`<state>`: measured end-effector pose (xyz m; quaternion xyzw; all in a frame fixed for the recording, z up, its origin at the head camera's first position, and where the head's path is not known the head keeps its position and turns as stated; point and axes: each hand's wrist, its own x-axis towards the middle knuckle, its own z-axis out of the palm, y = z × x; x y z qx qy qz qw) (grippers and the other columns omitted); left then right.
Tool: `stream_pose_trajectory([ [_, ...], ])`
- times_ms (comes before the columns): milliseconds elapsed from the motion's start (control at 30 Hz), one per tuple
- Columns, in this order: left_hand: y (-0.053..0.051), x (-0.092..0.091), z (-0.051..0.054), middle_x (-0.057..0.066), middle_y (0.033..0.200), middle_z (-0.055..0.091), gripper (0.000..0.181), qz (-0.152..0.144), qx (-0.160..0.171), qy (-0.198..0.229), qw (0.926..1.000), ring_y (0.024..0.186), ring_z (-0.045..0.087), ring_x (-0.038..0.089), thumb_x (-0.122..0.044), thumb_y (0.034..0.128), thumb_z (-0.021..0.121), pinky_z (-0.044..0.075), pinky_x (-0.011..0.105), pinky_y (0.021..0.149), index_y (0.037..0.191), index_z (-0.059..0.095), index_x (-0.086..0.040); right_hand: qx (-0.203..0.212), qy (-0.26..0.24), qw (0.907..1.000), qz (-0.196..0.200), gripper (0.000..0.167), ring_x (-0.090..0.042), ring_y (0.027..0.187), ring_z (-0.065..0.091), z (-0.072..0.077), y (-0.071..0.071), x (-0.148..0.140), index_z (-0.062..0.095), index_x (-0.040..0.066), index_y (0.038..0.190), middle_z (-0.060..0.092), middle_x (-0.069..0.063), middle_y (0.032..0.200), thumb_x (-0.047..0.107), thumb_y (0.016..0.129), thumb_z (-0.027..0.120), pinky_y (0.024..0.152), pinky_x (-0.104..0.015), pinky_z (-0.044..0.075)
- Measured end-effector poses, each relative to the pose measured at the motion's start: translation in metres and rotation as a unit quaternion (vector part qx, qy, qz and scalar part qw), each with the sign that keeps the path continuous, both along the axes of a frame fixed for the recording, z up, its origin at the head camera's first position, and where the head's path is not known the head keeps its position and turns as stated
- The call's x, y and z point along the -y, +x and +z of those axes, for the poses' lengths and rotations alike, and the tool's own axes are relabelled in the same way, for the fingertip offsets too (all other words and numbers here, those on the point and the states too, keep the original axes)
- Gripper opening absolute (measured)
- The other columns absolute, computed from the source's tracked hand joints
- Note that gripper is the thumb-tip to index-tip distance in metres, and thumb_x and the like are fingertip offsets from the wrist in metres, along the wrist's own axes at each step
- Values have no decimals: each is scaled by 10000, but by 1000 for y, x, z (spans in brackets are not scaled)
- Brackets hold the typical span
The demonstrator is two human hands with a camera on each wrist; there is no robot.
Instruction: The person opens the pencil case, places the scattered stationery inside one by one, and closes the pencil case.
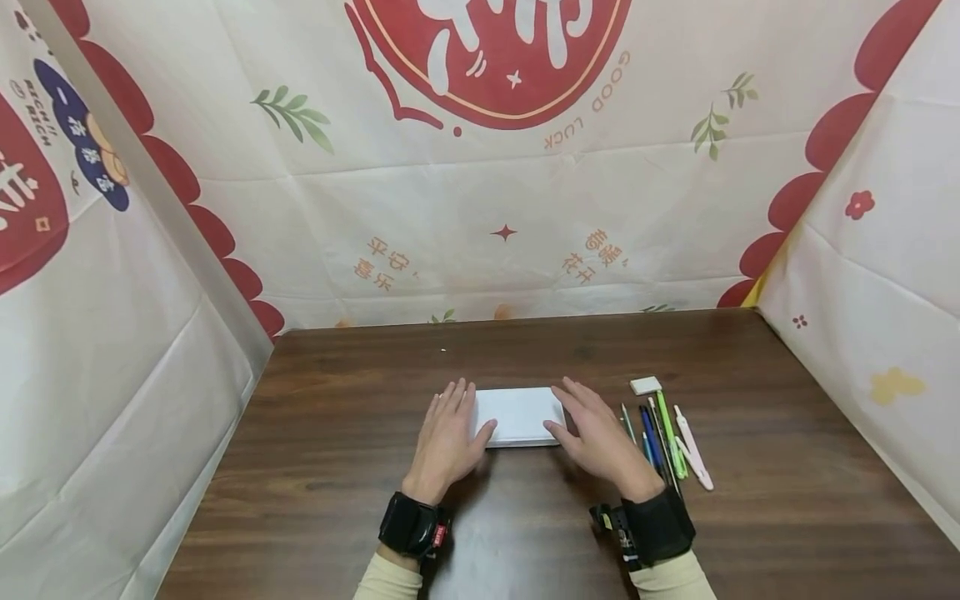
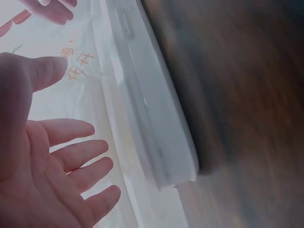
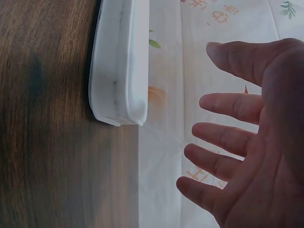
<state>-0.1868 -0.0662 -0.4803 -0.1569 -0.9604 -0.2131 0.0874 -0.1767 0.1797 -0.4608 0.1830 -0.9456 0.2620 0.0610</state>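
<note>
A white, flat rectangular case (image 1: 519, 415) lies closed on the table, and a lid seam runs along its side in both wrist views. My left hand (image 1: 447, 437) is at its left end and my right hand (image 1: 598, 437) at its right end. Fingers on both hands are spread and fairly straight, thumbs pointing inward. In the left wrist view the palm (image 2: 52, 185) faces the case (image 2: 156, 109) with nothing held. The right wrist view likewise shows bare fingers (image 3: 223, 135) apart from the case (image 3: 118, 66).
Right of my right hand lie a white eraser (image 1: 645, 385), a green pen (image 1: 667, 425), a blue pen (image 1: 651, 442), other slim pens or pencils, and a white two-legged tool (image 1: 693, 450). The dark wooden table (image 1: 337, 467) is bordered by printed cloth (image 1: 480, 192) behind and at both sides.
</note>
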Motion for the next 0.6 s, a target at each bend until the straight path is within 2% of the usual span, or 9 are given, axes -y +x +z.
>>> stream_pose_trajectory([
  [333, 0, -5, 4, 203, 1460, 493, 676, -464, -396, -296, 9977, 1398, 421, 336, -430, 917, 670, 321, 487, 1165, 1396, 519, 23, -9, 98, 9998, 158, 616, -459, 1367, 393, -5, -4, 1, 482, -28, 1425, 413, -281, 1486, 195, 908, 732, 1061, -614, 389],
  [600, 0, -13, 5, 188, 1421, 539, 641, -776, -348, -347, 9958, 1360, 473, 316, -413, 895, 714, 372, 452, 1136, 1359, 563, 2, 244, 147, 9995, 100, 621, -465, 1356, 403, -10, -3, -2, 507, -43, 1396, 411, -281, 1487, 176, 875, 763, 1060, -607, 394],
])
